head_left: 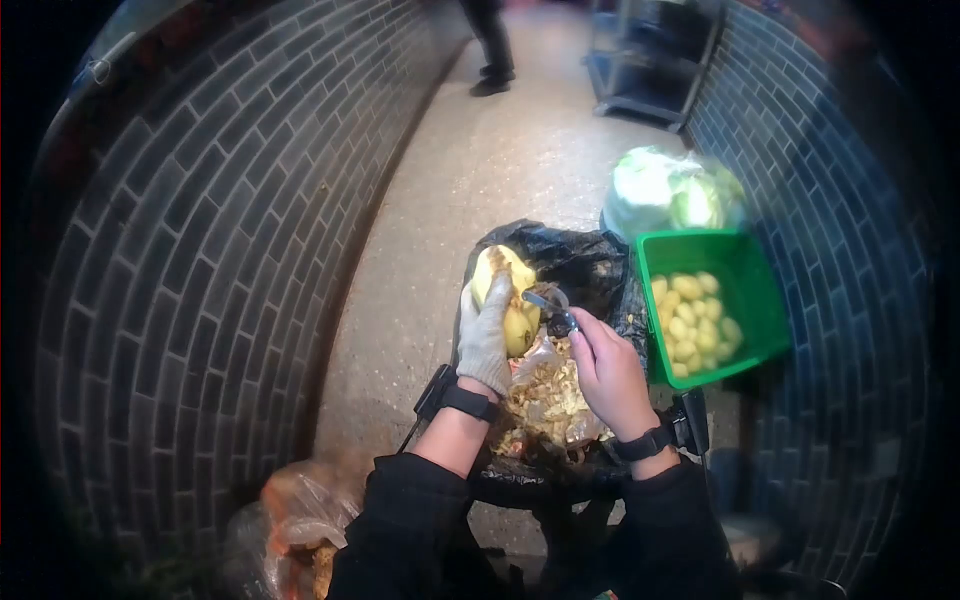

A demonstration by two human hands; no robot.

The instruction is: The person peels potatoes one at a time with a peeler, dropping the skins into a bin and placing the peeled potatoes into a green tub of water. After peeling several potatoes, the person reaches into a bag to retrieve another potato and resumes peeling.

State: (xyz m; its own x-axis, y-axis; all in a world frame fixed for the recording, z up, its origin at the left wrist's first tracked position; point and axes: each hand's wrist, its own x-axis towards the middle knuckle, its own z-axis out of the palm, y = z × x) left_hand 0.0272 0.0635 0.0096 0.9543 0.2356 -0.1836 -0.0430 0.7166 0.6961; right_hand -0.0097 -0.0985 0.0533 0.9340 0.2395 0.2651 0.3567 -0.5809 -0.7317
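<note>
My left hand [487, 330], in a pale knitted glove, is closed around a large, knobbly yellow root vegetable [489, 265] with brown patches of skin on it. My bare right hand [608, 370] grips a peeler [548, 303], its metal head close beside the vegetable's right side. Both hands are over a bin lined with a black bag [520, 238]. Yellowish and brown peelings [545, 400] fill the near part of the bin.
Right of the bin, a green crate [765, 310] holds many peeled potatoes [695, 320]. Behind it sits a clear bag of pale green vegetables [680, 190]. A clear plastic bag [310, 505] lies at lower left. Brick walls flank the passage; a wheeled rack [650, 60] and a person's leg [490, 40] are farther ahead.
</note>
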